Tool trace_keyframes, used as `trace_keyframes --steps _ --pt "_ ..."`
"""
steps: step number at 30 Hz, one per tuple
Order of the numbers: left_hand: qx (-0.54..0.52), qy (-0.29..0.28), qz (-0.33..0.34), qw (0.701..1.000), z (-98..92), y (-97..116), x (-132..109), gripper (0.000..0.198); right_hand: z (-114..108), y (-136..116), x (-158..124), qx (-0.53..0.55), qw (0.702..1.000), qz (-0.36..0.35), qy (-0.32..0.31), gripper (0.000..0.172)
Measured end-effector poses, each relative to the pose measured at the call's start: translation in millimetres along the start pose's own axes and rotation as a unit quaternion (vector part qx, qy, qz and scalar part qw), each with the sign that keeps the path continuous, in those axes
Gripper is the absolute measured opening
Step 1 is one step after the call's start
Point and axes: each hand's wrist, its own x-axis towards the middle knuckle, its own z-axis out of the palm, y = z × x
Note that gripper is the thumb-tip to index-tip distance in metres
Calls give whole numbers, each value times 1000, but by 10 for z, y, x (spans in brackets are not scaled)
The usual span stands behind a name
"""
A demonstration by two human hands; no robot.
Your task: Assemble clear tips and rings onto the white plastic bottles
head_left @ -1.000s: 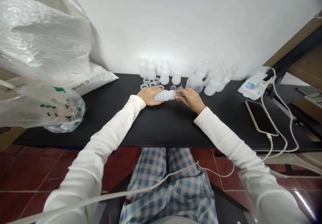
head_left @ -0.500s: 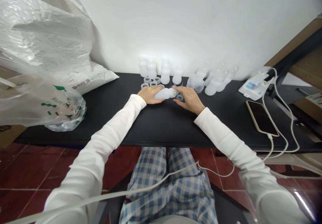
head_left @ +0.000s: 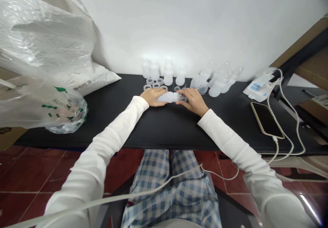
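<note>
A frosted white bottle (head_left: 167, 97) lies sideways between my hands, its neck pointing right. My left hand (head_left: 153, 97) is wrapped round its base end. The fingers of my right hand (head_left: 192, 100) close round the clear ring and nipple at its neck. Behind my left hand sit several clear rings (head_left: 150, 81). Frosted bottles without tops (head_left: 168, 72) stand upright by the wall. Further right, bottles with clear domed tops (head_left: 217, 86) stand in a group beside clear caps (head_left: 203, 88).
Plastic bags (head_left: 66, 112) fill the left end of the black table (head_left: 159, 129). On the right are a phone (head_left: 267, 120) with a charging cable and a white box-shaped device (head_left: 258, 87). A cable crosses above my lap.
My right fingers have closed in on the bottle's neck, where the clear top now shows more. The bottle has turned slightly, its neck end a little lower. My left hand has barely moved.
</note>
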Motion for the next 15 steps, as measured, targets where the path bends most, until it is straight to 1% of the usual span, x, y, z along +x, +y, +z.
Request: trace_keyframes --steps 5,10,15 --pt "21 2 3 1000 26 -8 0 53 25 -9 -3 12 1000 11 1 43" --pt "33 4 9 999 5 8 22 48 66 -25 -11 26 998 42 36 35" --pt "36 37 -9 999 -51 35 54 46 110 -57 -8 62 993 80 54 30"
